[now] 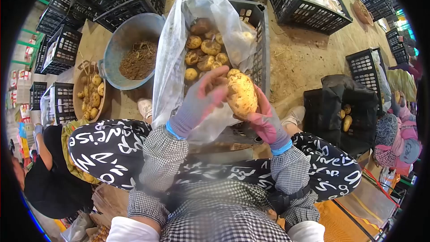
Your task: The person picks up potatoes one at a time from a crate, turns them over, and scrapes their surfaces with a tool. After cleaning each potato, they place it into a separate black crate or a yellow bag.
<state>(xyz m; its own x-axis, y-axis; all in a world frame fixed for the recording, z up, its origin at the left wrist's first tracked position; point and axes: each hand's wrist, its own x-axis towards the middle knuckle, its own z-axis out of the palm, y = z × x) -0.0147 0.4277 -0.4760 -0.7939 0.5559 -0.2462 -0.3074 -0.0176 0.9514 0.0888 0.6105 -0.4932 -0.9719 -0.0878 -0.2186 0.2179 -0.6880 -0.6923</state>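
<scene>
Right hand [269,123]: got one chunky potato [242,95] gripped
Left hand [202,102]: loosely spread, right up by it
Crate [264,40]: bunch more potatoes [210,47] inside a plastic bag [170,62]

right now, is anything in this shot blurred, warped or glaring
Head view: strong fisheye distortion, corners black; head view: fingers of the left hand softly blurred; head view: the potato brightly lit on its upper face; head view: the checked garment hazy around its middle.
</scene>
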